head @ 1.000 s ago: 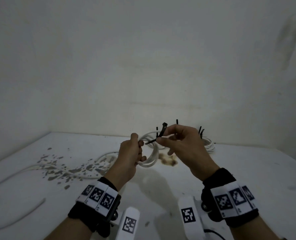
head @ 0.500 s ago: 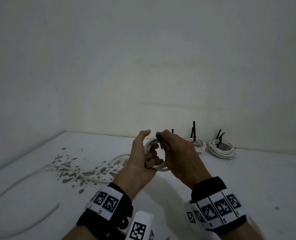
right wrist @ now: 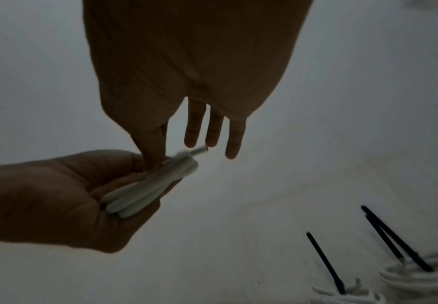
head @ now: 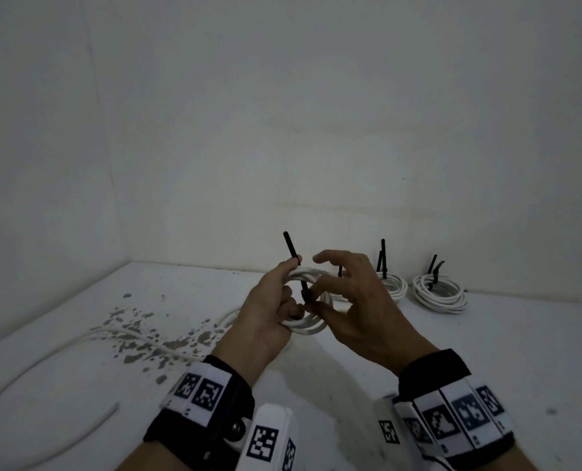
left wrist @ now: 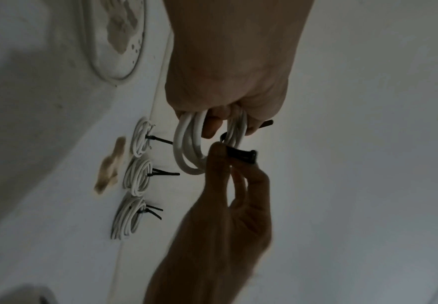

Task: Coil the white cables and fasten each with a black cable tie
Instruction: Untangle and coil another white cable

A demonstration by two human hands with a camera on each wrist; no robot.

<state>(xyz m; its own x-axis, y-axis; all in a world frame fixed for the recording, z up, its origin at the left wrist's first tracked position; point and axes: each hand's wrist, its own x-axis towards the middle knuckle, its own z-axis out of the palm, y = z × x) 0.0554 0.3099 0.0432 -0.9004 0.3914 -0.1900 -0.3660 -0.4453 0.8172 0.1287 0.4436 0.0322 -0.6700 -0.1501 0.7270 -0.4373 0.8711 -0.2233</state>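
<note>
- Left hand (head: 269,311), centre of the head view: fingers curled round the white cable coil (head: 308,326), held above the bench (head: 486,351); thumb presses the black cable tie (head: 291,248) against the coil's top.
- Right hand (head: 357,307), just right of the left: thumb and forefinger pinch the tie's lower end at the coil's middle; other fingers (right wrist: 213,131) spread loose.
- Tie's free tail sticks up and leans left above the left thumb.
- Left wrist view: tie passes through the coil; a second stretch juts right from the right fingertips (left wrist: 219,152).
- Finished coils (head: 440,294), each with upright black ties, lie in a row at centre right by the wall (head: 316,130); three show in the left wrist view.
- Loose white cable (head: 44,372) curves across the lower left bench, crossing dark chipped patches (head: 140,331).
</note>
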